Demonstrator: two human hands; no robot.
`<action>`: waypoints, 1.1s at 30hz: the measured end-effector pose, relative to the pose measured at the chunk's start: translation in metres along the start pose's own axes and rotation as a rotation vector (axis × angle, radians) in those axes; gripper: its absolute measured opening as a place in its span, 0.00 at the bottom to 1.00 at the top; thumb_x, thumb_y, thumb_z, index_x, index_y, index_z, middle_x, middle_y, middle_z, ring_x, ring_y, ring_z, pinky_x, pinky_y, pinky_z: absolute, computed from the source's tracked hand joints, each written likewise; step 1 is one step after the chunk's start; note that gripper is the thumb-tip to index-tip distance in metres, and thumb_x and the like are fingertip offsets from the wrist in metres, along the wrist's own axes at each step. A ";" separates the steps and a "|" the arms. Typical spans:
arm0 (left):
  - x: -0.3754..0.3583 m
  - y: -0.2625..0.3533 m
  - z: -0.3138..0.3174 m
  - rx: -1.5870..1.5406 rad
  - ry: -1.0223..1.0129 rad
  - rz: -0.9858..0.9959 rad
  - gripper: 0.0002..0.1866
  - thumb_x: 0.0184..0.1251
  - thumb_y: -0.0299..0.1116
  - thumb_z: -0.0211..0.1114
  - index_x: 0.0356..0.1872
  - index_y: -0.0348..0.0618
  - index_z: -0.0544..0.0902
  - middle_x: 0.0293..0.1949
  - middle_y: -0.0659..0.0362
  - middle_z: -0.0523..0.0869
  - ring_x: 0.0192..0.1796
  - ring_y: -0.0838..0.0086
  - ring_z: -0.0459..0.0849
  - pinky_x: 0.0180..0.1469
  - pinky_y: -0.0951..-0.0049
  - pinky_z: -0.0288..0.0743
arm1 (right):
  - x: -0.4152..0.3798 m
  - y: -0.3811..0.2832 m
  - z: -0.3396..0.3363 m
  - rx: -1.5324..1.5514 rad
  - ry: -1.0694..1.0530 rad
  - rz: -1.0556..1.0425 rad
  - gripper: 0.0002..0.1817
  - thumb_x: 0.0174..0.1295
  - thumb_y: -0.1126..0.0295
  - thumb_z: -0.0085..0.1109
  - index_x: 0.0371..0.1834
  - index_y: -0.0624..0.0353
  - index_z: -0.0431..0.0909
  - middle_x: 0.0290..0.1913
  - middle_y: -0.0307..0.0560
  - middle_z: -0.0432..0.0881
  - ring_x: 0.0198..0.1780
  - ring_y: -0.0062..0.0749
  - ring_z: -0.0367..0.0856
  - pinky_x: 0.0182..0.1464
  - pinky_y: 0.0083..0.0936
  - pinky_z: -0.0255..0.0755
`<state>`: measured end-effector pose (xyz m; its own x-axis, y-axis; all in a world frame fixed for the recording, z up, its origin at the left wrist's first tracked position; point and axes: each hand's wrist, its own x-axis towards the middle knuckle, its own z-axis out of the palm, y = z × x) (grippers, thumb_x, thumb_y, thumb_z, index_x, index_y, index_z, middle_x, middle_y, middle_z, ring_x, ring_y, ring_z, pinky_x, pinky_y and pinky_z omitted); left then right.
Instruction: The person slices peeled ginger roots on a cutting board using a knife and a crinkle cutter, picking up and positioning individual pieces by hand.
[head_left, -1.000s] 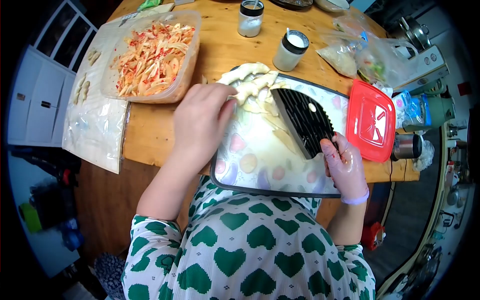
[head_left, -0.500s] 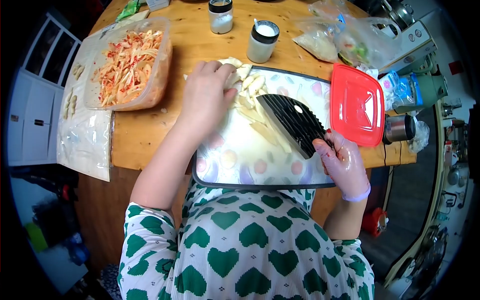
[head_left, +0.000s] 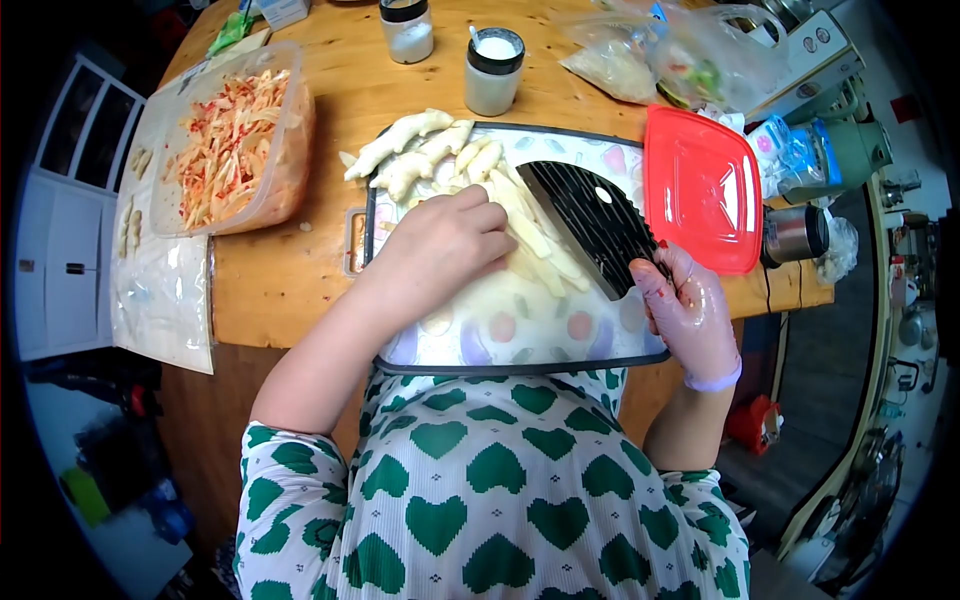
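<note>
My right hand (head_left: 690, 315), in a translucent purple glove, grips a black knife with a broad ribbed blade (head_left: 590, 225). Its blade hangs tilted over the right half of a patterned cutting board (head_left: 455, 345). My bare left hand (head_left: 445, 245) is over the left part of the board, fingers curled down at the edge of the pale slices (head_left: 535, 245); what is under the fingers is hidden. Beyond that hand, knobby peeled roots that look like ginger (head_left: 405, 150) lie in a heap at the board's far left corner, partly past its edge.
A clear tub (head_left: 290, 190) of red-seasoned shreds stands at the left on a plastic sheet (head_left: 165, 300). Two black-rimmed jars (head_left: 492, 85) stand beyond the board. A red lid (head_left: 705, 200) overlaps the board's right side. Plastic bags (head_left: 700, 60) lie at the far right.
My left hand has drawn back from the root heap toward me and to the right, uncovering the roots. The knife stays in my right hand, nearly in place. The view has shifted slightly.
</note>
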<state>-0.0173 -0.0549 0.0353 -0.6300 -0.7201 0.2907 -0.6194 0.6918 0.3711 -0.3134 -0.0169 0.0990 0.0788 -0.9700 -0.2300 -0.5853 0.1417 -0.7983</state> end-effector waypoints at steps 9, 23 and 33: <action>-0.011 -0.003 0.004 -0.075 0.095 0.014 0.14 0.63 0.28 0.77 0.50 0.48 0.93 0.38 0.58 0.89 0.41 0.62 0.88 0.46 0.65 0.85 | 0.001 0.004 -0.001 0.032 0.005 -0.002 0.14 0.79 0.64 0.68 0.41 0.65 0.82 0.28 0.42 0.74 0.31 0.23 0.68 0.35 0.26 0.69; -0.037 0.000 -0.005 -1.358 0.318 -0.645 0.14 0.81 0.29 0.71 0.61 0.40 0.83 0.45 0.67 0.87 0.43 0.86 0.82 0.47 0.81 0.77 | 0.005 -0.010 0.010 0.017 -0.047 -0.063 0.12 0.79 0.66 0.67 0.40 0.65 0.81 0.28 0.45 0.73 0.31 0.26 0.67 0.36 0.26 0.69; -0.060 -0.015 -0.016 -1.569 0.386 -0.689 0.13 0.81 0.29 0.68 0.61 0.41 0.84 0.44 0.66 0.89 0.42 0.86 0.86 0.46 0.84 0.78 | 0.008 -0.013 0.016 0.009 -0.093 -0.031 0.14 0.79 0.64 0.67 0.39 0.64 0.79 0.27 0.44 0.70 0.31 0.26 0.65 0.34 0.27 0.66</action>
<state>0.0378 -0.0228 0.0264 -0.1893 -0.9645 -0.1841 0.4416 -0.2511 0.8614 -0.2921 -0.0233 0.0986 0.1711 -0.9515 -0.2556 -0.5744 0.1145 -0.8105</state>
